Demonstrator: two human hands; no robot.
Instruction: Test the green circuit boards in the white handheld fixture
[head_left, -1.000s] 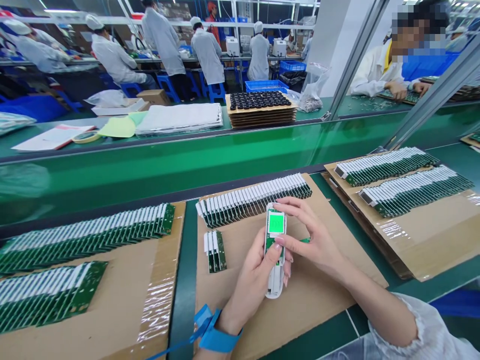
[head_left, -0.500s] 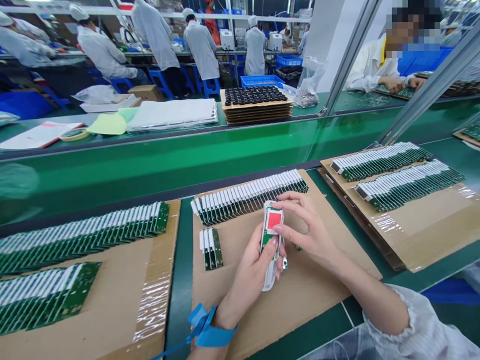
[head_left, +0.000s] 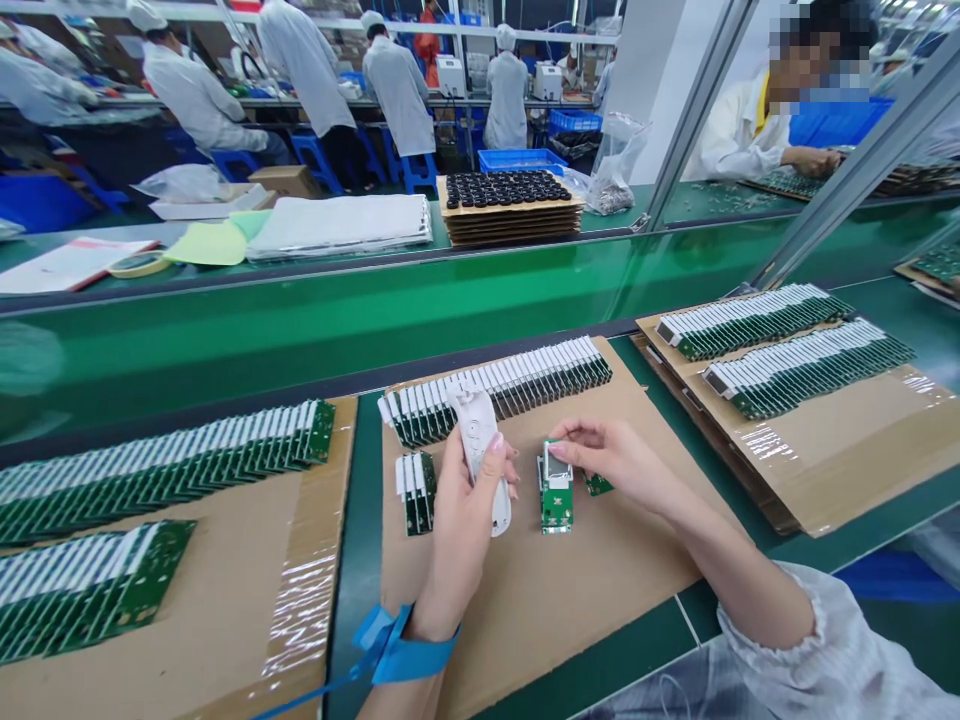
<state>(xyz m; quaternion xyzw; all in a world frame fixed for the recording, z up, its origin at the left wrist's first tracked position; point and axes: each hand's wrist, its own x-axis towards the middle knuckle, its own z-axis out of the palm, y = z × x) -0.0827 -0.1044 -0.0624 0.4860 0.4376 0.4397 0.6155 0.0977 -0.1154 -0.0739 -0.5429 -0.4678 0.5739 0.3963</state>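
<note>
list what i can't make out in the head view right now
All in the head view:
- White casing: partly covered by the left hand.
- Green board: top partly covered by the right hand; its markings are too small to read.
- Second green piece: partly hidden by the right hand.
- Left-side board rows: cut off by the left edge.
- Clear bag: contents too small to identify.

No readable text, labels or numbers, marks on circuit board [head_left: 556, 504] too small
</note>
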